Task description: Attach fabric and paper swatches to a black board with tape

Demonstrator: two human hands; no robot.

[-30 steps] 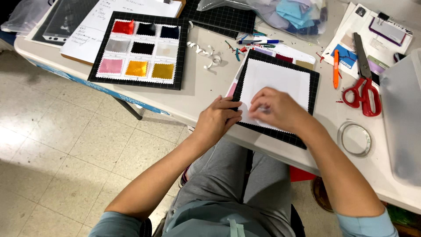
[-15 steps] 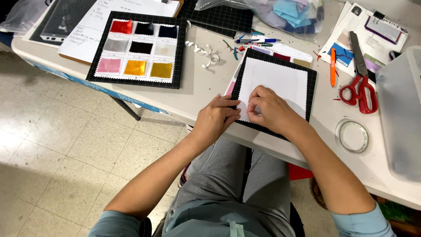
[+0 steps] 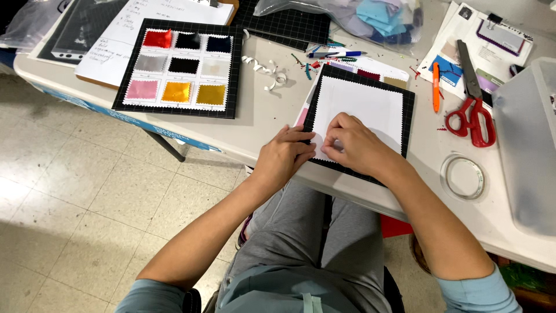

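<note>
White sheet [image 3: 365,110] on black card [image 3: 408,101], mid-frame; both hands' [image 3: 284,159] [image 3: 353,145] fingers pinched together on its lower-left corner.

Between the swatch board [image 3: 176,66] and the black card [image 3: 359,122] runs a bare strip of surface [image 3: 260,116], blocked only at its far end by curled white paper strips [image 3: 263,66]. Right of the card, the way is crowded: orange pen [image 3: 436,87], red scissors [image 3: 472,104] and tape roll [image 3: 463,177], then the grey bin [image 3: 530,145] (a wall, effectively). Both hands sit at the card's near left corner.
</note>
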